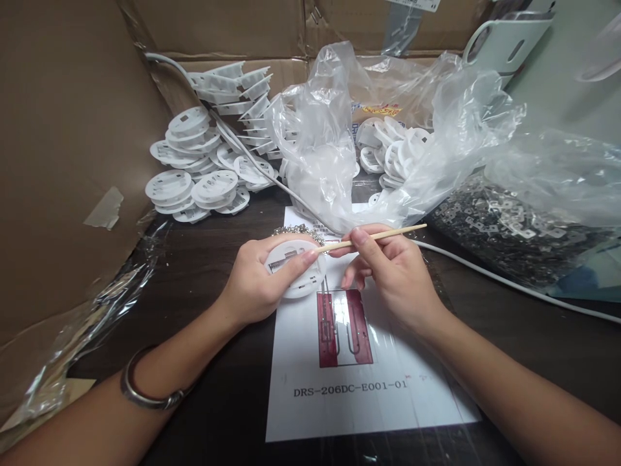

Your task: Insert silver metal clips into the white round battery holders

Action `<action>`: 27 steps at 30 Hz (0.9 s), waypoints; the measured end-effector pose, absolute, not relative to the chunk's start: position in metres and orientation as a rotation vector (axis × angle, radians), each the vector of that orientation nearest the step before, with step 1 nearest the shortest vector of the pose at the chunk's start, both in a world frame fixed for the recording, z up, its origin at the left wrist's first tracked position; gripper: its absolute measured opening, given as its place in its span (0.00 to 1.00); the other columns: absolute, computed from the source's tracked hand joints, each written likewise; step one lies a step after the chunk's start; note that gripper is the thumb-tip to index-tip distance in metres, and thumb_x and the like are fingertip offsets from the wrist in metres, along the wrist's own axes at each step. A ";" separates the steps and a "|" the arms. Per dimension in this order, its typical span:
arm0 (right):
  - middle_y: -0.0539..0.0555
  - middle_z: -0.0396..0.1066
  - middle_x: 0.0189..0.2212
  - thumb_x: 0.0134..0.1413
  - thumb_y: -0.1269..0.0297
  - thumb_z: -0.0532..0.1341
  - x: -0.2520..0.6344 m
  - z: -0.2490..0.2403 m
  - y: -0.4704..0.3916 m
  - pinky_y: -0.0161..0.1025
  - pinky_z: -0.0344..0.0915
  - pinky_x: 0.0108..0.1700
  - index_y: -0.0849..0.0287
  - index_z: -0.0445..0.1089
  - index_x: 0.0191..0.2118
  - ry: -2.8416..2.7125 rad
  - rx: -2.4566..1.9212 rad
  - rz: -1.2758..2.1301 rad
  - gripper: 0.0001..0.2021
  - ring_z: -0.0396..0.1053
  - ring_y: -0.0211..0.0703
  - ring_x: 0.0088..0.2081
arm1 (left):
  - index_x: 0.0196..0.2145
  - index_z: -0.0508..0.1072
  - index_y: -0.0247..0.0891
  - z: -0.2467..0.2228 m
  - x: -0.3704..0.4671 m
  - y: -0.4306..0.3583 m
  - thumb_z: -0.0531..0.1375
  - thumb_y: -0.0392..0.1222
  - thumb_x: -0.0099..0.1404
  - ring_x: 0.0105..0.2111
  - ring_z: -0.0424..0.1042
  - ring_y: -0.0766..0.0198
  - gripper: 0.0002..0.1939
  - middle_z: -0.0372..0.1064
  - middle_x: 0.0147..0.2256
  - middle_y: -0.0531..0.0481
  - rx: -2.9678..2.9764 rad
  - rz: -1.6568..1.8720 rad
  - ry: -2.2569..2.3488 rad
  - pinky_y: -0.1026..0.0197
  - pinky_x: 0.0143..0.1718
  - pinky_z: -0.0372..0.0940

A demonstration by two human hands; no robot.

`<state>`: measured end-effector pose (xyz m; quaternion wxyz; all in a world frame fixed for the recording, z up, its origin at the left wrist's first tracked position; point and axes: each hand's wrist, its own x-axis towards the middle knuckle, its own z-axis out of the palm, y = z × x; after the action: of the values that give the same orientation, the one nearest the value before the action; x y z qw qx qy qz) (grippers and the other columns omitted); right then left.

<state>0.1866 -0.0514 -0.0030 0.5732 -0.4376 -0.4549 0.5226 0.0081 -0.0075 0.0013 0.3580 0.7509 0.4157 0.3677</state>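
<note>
My left hand (264,278) grips a round white plastic disc (295,291) with slots and cut-outs, its thumb lying across the face. In my right hand (388,268) is a thin wooden stick (388,233), pinched between thumb and fingers. The stick's left tip meets the disc near my left thumb; whether it presses into a slot I cannot tell. Behind the disc lies a small pile of shiny metal parts (295,230), partly hidden by my left hand. Under both hands is a printed white sheet (330,414) with a red and white picture.
Stacks of white discs (169,188) stand at the back left. A clear plastic bag (325,149) holds more discs. At right lies a bag of small metal plates (514,226). A white cable (509,285) crosses the dark table (194,401). Cardboard walls (63,142) stand left and behind.
</note>
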 end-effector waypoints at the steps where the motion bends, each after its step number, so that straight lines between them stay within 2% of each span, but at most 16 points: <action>1: 0.53 0.76 0.32 0.58 0.53 0.61 0.187 -0.003 -0.052 0.30 0.63 0.20 0.61 0.69 0.34 -1.062 -1.025 1.209 0.14 0.70 0.32 0.19 | 0.35 0.78 0.38 0.001 0.009 -0.007 0.61 0.48 0.62 0.29 0.73 0.63 0.11 0.77 0.31 0.51 1.935 0.950 1.070 0.64 0.31 0.69; 5: 0.52 0.76 0.30 0.59 0.56 0.61 0.185 -0.001 -0.055 0.30 0.63 0.20 0.61 0.69 0.33 -1.044 -1.060 1.073 0.12 0.69 0.32 0.19 | 0.36 0.77 0.40 0.001 0.010 -0.007 0.59 0.47 0.64 0.33 0.73 0.62 0.10 0.76 0.34 0.51 1.931 0.927 1.078 0.64 0.35 0.69; 11: 0.48 0.70 0.22 0.45 0.61 0.71 0.182 -0.002 -0.056 0.29 0.63 0.19 0.60 0.68 0.29 -1.058 -1.175 0.922 0.12 0.68 0.33 0.20 | 0.37 0.76 0.40 -0.002 0.010 -0.005 0.56 0.48 0.66 0.35 0.73 0.60 0.12 0.75 0.35 0.50 1.918 0.909 1.135 0.61 0.38 0.69; 14: 0.48 0.70 0.23 0.50 0.60 0.68 0.183 -0.005 -0.055 0.29 0.64 0.20 0.60 0.66 0.31 -1.092 -1.170 0.961 0.12 0.71 0.35 0.22 | 0.37 0.76 0.40 -0.003 0.009 -0.006 0.56 0.48 0.66 0.35 0.73 0.60 0.12 0.76 0.35 0.51 1.916 0.906 1.133 0.61 0.37 0.68; 19: 0.55 0.75 0.38 0.59 0.58 0.61 0.182 -0.010 -0.056 0.32 0.72 0.30 0.60 0.71 0.37 -1.156 -1.120 1.009 0.10 0.75 0.39 0.34 | 0.39 0.76 0.41 -0.003 0.010 -0.006 0.56 0.47 0.67 0.34 0.73 0.61 0.11 0.76 0.36 0.52 1.874 0.890 1.094 0.62 0.36 0.68; 22: 0.55 0.74 0.39 0.61 0.58 0.59 0.182 -0.011 -0.056 0.33 0.74 0.34 0.60 0.74 0.39 -1.222 -1.120 0.994 0.11 0.74 0.38 0.36 | 0.39 0.76 0.41 -0.003 0.010 -0.005 0.55 0.47 0.67 0.34 0.73 0.61 0.12 0.76 0.36 0.52 1.867 0.883 1.080 0.63 0.34 0.67; 27: 0.53 0.73 0.40 0.61 0.57 0.59 0.181 -0.015 -0.055 0.34 0.74 0.36 0.59 0.75 0.39 -1.232 -1.122 0.974 0.12 0.73 0.37 0.37 | 0.41 0.76 0.40 -0.004 0.011 -0.005 0.55 0.47 0.67 0.36 0.73 0.60 0.12 0.76 0.37 0.51 1.857 0.876 1.059 0.62 0.35 0.68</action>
<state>0.1812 -0.0554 -0.0154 0.5692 -0.4780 -0.5249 0.4148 0.0106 -0.0050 -0.0038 0.4037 0.7355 0.4192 0.3470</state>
